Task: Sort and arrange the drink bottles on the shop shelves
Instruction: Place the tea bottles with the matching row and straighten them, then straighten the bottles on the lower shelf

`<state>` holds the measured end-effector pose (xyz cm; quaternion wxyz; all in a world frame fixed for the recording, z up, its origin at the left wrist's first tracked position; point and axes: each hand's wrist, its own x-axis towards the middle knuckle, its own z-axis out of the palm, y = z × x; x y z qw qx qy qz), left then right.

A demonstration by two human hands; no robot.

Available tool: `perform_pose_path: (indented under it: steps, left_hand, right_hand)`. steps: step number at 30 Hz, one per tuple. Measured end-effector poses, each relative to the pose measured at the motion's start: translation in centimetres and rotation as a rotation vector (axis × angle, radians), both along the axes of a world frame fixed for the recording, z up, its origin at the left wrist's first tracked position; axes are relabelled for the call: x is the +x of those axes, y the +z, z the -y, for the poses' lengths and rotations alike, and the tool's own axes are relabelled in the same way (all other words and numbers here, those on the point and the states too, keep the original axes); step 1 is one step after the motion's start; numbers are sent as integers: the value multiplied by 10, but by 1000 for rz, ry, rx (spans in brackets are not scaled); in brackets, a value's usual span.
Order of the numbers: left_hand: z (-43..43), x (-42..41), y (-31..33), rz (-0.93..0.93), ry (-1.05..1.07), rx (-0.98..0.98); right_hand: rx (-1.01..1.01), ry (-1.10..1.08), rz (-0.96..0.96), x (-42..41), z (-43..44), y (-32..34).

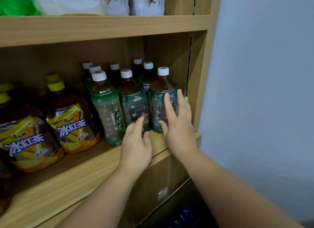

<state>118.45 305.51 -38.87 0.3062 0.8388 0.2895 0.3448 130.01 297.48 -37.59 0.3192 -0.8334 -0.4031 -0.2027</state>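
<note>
Pressing right hand flat, fingers straight, on the end bottle by the right wall of the shelf, probably squaring it up. Touching the middle bottle with left hand, loosely open, likely steadying the front row beside the jugs
</note>
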Motion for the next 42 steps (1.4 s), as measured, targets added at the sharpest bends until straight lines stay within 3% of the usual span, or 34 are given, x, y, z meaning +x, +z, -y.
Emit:
perform_pose_path:
  steps: [3, 15, 21, 24, 29, 33, 42]
  left_hand:
    - [1, 0, 1, -15, 8, -10]
    - [4, 2, 4, -59, 34, -8]
    - [9, -1, 8, -91, 34, -27]
    - [20, -23, 23, -191, 22, -59]
    - [32, -84, 87, -454, -48, -38]
    - [44, -140, 162, -667, -12, -53]
    - [69, -289, 326, -756, 261, -148]
  right_hand:
    - [8, 15, 60, 0, -1, -7]
    - [-23, 101, -74, 6, 4, 3]
    - [-168, 125, -115, -5, 27, 16]
    - [-311, 119, -205, -17, 51, 37]
    - [-598, 124, -303, -43, 83, 108]
    - [-703, 153, -427, -78, 98, 185]
    - [-732, 389, -496, -184, 109, 318]
